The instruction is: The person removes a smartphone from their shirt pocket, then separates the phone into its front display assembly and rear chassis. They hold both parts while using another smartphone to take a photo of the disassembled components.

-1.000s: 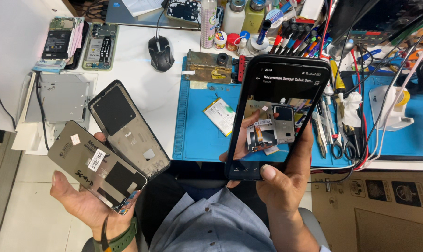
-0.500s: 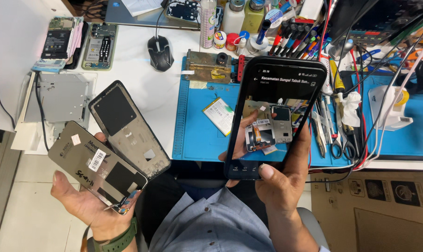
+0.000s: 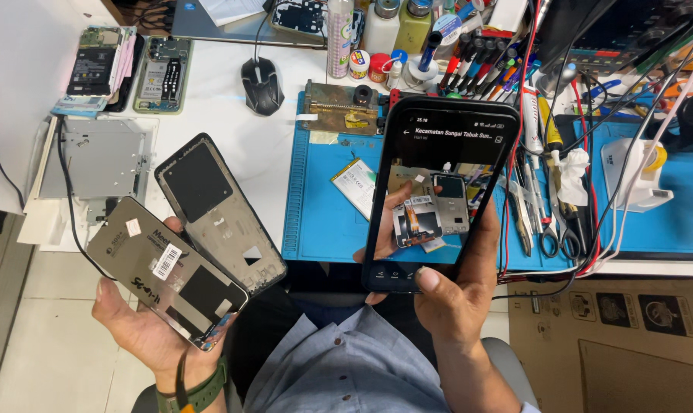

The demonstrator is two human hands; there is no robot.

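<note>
Cluttered white worktop (image 3: 232,145) lies beyond. Two grey flat phone panels (image 3: 186,245) are gripped fanned in the left hand (image 3: 144,325); a black smartphone (image 3: 438,191) is clasped upright by the right hand (image 3: 453,298), its screen already showing such parts. Both panels appear separated, nothing reassembled yet.

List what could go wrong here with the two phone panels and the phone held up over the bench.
1. The left hand fans out two loose parts, a screen panel and a phone frame, with nothing under them but floor; either might slip.
2. The right hand alone holds the smartphone, thumb stretched to its screen, so the grip may be weak above the tool-crowded blue mat.
</note>
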